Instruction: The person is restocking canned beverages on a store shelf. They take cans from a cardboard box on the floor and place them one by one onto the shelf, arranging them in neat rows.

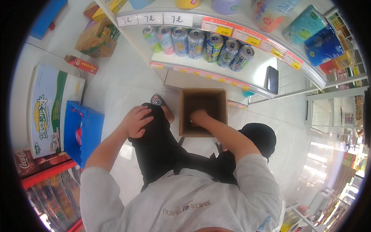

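Note:
My left hand (139, 121) rests on my left knee with its fingers apart and nothing in it. My right hand (199, 117) reaches down inside an open cardboard box (181, 113) on the floor between my legs; its fingers look curled, but the shade in the box hides whether they hold anything. Beyond the box, a white store shelf (185, 60) carries a row of upright drink cans, among them a green one (214, 48) and a blue one (196, 45). A dark phone (272, 79) lies at the shelf's right end.
Larger packages, one blue (324, 46), stand on the upper shelf, whose edge bears price tags. At the left are a blue plastic crate (92, 124), a white printed freezer or carton (47, 116), a red-framed drinks cooler (49, 174) and cardboard cartons (95, 39). A slippered foot (163, 107) is left of the box.

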Action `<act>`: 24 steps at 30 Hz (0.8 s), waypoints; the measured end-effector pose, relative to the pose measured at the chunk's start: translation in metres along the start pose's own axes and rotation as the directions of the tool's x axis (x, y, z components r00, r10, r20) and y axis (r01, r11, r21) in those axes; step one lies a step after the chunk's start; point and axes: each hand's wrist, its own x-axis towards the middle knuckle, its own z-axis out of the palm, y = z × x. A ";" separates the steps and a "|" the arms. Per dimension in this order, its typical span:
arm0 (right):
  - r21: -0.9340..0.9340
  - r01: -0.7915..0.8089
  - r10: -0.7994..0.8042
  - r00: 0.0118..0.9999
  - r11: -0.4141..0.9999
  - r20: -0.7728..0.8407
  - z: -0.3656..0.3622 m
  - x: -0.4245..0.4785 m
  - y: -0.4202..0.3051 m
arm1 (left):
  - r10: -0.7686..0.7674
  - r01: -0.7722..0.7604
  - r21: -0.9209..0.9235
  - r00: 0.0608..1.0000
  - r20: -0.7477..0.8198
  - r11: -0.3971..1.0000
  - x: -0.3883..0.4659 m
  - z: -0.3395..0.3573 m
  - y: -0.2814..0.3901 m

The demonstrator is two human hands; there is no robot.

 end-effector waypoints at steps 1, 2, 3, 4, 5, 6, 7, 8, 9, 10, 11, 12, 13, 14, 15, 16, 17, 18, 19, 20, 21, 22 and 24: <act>-0.038 0.023 -0.024 0.999 0.999 -0.023 -0.005 -0.008 0.001 | 0.004 -0.004 -0.004 1.000 0.003 1.000 0.003 0.001 0.000; -0.036 0.023 -0.025 0.997 0.999 -0.072 -0.010 -0.018 0.005 | 0.019 -0.019 -0.003 1.000 0.001 1.000 0.008 0.001 -0.002; -0.040 0.032 -0.036 0.992 0.999 -0.119 -0.026 -0.033 0.005 | 0.022 -0.022 0.001 1.000 -0.003 1.000 0.010 0.002 0.000; -0.043 0.040 -0.046 0.985 0.998 -0.163 -0.045 -0.053 0.004 | 0.026 -0.026 0.003 1.000 -0.005 1.000 0.011 0.002 0.003; -0.001 0.027 -0.027 0.980 1.000 -0.199 -0.066 -0.074 0.004 | 0.027 -0.027 0.002 1.000 0.005 1.000 0.014 0.003 0.004; 0.039 0.015 -0.005 0.973 0.999 -0.233 -0.090 -0.097 0.006 | 0.029 -0.029 0.001 1.000 0.012 1.000 0.017 0.003 0.004; 0.080 0.002 0.019 0.964 0.997 -0.264 -0.110 -0.121 0.009 | 0.031 -0.031 -0.003 0.999 0.019 1.000 0.020 0.005 0.006; 0.131 0.017 0.032 0.932 0.991 -0.361 -0.125 -0.143 0.015 | 0.038 -0.038 -0.005 0.999 0.016 0.999 0.025 0.006 0.007; 0.182 0.039 0.049 0.889 0.983 -0.454 -0.136 -0.165 0.022 | 0.045 -0.045 -0.007 0.999 0.016 0.999 0.029 0.007 0.007; 0.218 0.039 0.085 0.844 0.975 -0.529 -0.149 -0.189 0.027 | 0.047 -0.047 -0.007 0.999 0.018 0.999 0.033 0.007 0.008; 0.254 0.050 0.117 0.792 0.966 -0.600 -0.159 -0.210 0.031 | 0.044 -0.044 -0.002 0.999 0.025 0.999 0.034 0.007 0.010; 0.356 0.039 0.215 0.734 0.934 -0.644 -0.168 -0.231 0.033 | 0.045 -0.045 0.001 0.999 0.031 0.999 0.035 0.007 0.012; 0.453 0.037 0.315 0.668 0.891 -0.674 -0.177 -0.248 0.036 | 0.048 -0.048 0.006 0.998 0.035 0.999 0.038 0.006 0.012; 0.471 0.052 0.358 0.580 0.880 -0.732 -0.184 -0.262 0.042 | 0.046 -0.046 -0.004 0.998 0.036 0.999 0.042 0.006 0.012; 0.489 0.076 0.395 0.489 0.869 -0.778 -0.191 -0.271 0.048 | 0.037 -0.036 -0.013 0.998 0.044 0.999 0.041 0.005 0.014; 0.508 0.100 0.435 0.393 0.856 -0.810 -0.194 -0.279 0.057 | 0.030 -0.029 -0.025 0.998 0.052 0.999 0.041 0.004 0.016; 0.565 0.138 0.488 0.365 0.813 -0.793 -0.197 -0.284 0.070 | 0.023 -0.022 -0.020 0.998 0.057 1.000 0.040 0.005 0.017; 0.572 0.196 0.508 0.297 0.796 -0.808 -0.196 -0.287 0.087 | 0.022 -0.021 -0.015 0.998 0.061 1.000 0.041 0.006 0.018; 0.574 0.255 0.528 0.230 0.778 -0.818 -0.195 -0.286 0.103 | 0.017 -0.017 -0.008 0.998 0.067 1.000 0.043 0.007 0.018; 0.571 0.275 0.547 0.168 0.773 -0.820 -0.195 -0.285 0.117 | 0.019 -0.018 -0.011 0.997 0.073 1.000 0.045 0.007 0.017; 0.569 0.298 0.565 0.109 0.767 -0.818 -0.194 -0.282 0.130 | 0.016 -0.015 -0.014 0.997 0.081 1.000 0.046 0.006 0.018; 0.564 0.318 0.581 0.047 0.762 -0.812 -0.197 -0.279 0.139 | 0.016 -0.014 -0.017 0.996 0.086 1.000 0.047 0.006 0.017; 0.602 0.248 0.616 0.028 0.759 -0.787 -0.207 -0.274 0.153 | 0.012 -0.011 -0.010 0.996 0.093 1.000 0.048 0.005 0.018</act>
